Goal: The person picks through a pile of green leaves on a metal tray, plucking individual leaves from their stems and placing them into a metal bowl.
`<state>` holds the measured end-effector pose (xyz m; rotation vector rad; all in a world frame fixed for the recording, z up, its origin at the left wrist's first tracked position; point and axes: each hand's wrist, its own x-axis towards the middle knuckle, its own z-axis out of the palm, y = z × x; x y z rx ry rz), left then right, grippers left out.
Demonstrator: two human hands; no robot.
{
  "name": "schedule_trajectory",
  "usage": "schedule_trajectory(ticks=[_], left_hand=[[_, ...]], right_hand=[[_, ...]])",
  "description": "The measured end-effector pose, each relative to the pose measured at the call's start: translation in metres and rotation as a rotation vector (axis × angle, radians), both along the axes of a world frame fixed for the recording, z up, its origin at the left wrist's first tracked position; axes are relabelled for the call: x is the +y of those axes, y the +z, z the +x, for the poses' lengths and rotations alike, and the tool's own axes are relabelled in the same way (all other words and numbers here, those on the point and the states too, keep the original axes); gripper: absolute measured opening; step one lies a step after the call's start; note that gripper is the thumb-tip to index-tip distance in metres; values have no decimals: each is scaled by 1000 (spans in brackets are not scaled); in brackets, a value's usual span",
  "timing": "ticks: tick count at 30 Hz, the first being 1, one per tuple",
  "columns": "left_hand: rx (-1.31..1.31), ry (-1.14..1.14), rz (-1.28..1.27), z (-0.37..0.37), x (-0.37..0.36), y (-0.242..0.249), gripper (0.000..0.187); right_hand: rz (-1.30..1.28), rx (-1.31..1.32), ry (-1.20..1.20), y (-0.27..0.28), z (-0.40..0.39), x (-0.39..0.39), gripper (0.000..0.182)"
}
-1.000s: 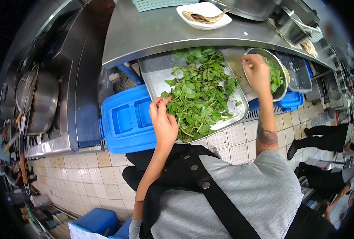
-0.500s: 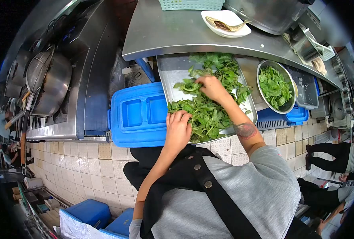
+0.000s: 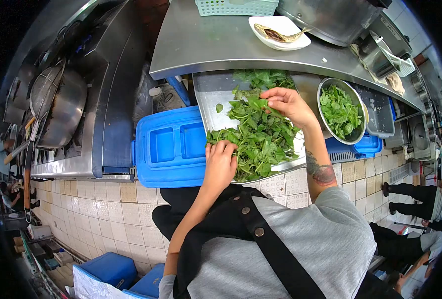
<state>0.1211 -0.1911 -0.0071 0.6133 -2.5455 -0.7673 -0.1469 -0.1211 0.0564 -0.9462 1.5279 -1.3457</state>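
Under the steel counter [image 3: 206, 45], on the metal tray [image 3: 208, 94] propped across a blue crate [image 3: 168, 147], I work a loose heap of leafy greens [image 3: 258, 139]. To the right sits a steel bowl [image 3: 325, 89] with picked leaves inside; on the counter's far edge, a white plate [image 3: 258, 22] holds a scrap of food. My left hand [image 3: 220, 164] rests at the near edge of the heap, fingers curled down onto the stems, though I cannot tell whether they close on anything. My right hand [image 3: 288, 103] is pinched shut on a sprig [image 3: 253, 102] at the far side of the heap. I judge the greens light, limp and easily bruised, best taken by the stem rather than the leaf. The tray's far end is cut off by the counter's lip, the heap hides the stems under my left fingers, and the figures at right are cropped and blurred
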Motion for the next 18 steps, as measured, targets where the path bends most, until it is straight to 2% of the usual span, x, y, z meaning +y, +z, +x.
schedule_trajectory(ticks=[2,6,9,10,13,14,17,18], left_hand=[[9,-4,15,0,0,-1,27],[-9,2,2,0,1,1,28],[-28,7,3,-1,2,0,28],[-27,7,1,-1,2,1,28],[-35,8,-12,-1,2,0,28],[-40,8,-16,-2,2,0,29],[-33,8,2,-1,3,1,28],[-34,6,-4,-1,3,1,29]], right_hand=[[-9,86,94,-3,-1,1,26],[66,-19,385,6,7,1,25],[50,459,371,-11,10,-7,25],[91,648,229,-9,19,-11,23],[-16,868,-11,-43,26,-32,20],[11,837,44,-49,30,-37,19],[44,1031,125,-78,33,-46,19],[116,943,107,-79,34,-50,21]])
